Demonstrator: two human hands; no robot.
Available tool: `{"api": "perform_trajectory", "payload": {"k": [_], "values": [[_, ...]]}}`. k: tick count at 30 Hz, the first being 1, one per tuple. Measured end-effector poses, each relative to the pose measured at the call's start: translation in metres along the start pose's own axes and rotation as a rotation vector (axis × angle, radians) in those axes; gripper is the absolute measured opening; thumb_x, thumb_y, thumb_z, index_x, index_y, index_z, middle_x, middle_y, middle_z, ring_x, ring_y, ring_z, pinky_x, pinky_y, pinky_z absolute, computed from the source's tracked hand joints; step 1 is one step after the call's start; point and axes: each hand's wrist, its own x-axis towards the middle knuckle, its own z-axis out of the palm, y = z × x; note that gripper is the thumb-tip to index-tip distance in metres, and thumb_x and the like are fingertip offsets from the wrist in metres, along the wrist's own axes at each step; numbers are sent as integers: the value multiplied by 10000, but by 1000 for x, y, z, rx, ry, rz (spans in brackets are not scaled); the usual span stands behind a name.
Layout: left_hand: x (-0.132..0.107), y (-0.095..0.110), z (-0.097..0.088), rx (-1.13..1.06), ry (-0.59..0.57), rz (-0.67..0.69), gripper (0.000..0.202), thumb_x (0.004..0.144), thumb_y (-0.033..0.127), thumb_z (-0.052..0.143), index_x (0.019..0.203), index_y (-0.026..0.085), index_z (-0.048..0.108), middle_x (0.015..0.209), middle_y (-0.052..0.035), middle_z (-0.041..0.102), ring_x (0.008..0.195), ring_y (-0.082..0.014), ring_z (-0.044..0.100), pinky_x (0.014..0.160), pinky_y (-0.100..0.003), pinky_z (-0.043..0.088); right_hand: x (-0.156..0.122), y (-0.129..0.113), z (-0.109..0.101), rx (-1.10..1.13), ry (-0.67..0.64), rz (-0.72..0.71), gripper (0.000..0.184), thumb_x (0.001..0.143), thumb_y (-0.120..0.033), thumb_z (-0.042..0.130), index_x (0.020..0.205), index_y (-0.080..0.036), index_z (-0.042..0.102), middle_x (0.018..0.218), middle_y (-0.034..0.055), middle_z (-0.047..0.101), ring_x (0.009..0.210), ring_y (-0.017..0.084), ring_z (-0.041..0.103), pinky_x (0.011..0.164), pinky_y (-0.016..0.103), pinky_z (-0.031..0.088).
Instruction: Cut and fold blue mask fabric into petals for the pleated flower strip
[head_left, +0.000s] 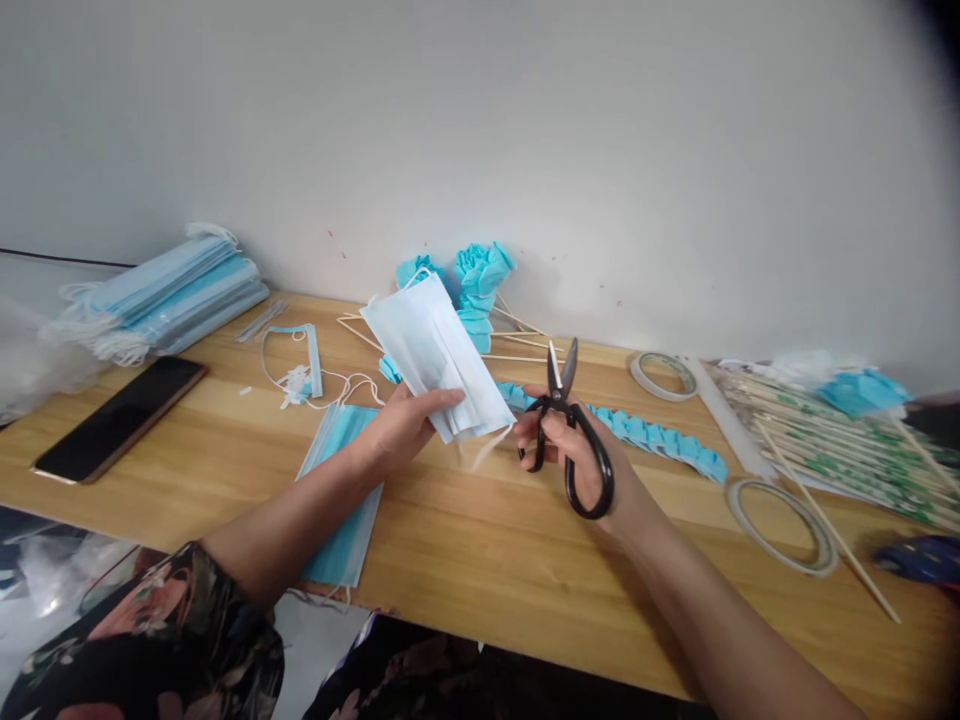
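Note:
A pale blue face mask (pixel 439 350) is pinched in my left hand (pixel 409 425), thumb on its front, held tilted above the table. One white ear loop arches over its top edge and another strand hangs at the lower right corner. My right hand (pixel 566 450) grips black-handled scissors (pixel 561 385), blades pointing up and slightly parted, just right of the mask. Under my left forearm lies another blue mask (pixel 341 510). Behind my right hand a gathered blue strip (pixel 652 435) stretches along the table.
Blue ruffled flowers (pixel 480 280) with thin sticks rest by the wall. At left are a stack of masks (pixel 172 290), a phone (pixel 120 415) and cut scraps (pixel 298 380). Tape rolls (pixel 664 375) and a pack of wooden sticks (pixel 832 430) occupy the right of the wooden table (pixel 480 560).

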Motion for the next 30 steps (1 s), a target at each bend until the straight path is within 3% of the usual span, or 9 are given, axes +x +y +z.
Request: {"api": "perform_trajectory", "payload": {"k": [3,7,10,14,18,25,30], "values": [[1,2,-2,-12,23,33,598,650,179,769,1226,141,614,974,-103,730,841,-240,678,663,-303,540,-2,-6,-5,35,-22,-9,383,897,-449,590,1193,-208,570,840,44,652,694,172,612,537,280,499],[4,2,-5,-20,22,88,565,693,210,765,1233,156,608,1017,-92,728,863,-224,672,659,-283,516,-8,-16,-6,-33,-273,30,429,920,-496,546,1199,-175,606,844,68,671,589,141,580,542,296,493],[5,2,-7,-42,38,94,577,685,227,786,1231,171,610,954,-57,729,799,-186,661,643,-267,494,-11,-18,0,-81,-406,166,526,876,-565,585,1202,-152,610,848,89,679,589,143,599,520,284,494],[4,4,-4,-71,34,86,554,695,226,787,1222,175,622,937,-49,730,790,-177,658,703,-283,505,-9,-11,5,-58,-377,296,608,827,-621,618,1200,-140,598,815,84,679,576,137,606,463,246,479],[1,5,-1,-83,-20,65,509,720,197,768,1210,162,634,938,-70,728,789,-183,649,732,-299,509,-6,-6,3,-43,-366,295,606,834,-623,608,1204,-143,593,820,79,677,585,130,607,468,234,485],[0,10,2,-95,-36,15,496,694,199,782,1165,140,639,875,-62,682,705,-156,592,556,-261,457,-6,-10,0,-127,-342,286,607,829,-619,618,1207,-145,603,827,80,678,594,127,614,459,220,467],[1,10,0,-98,-33,43,496,694,188,782,1164,143,632,905,-72,675,719,-155,589,532,-243,451,-6,-8,-2,-124,-375,267,607,839,-613,608,1217,-139,608,839,88,681,599,129,617,468,226,472]]}}
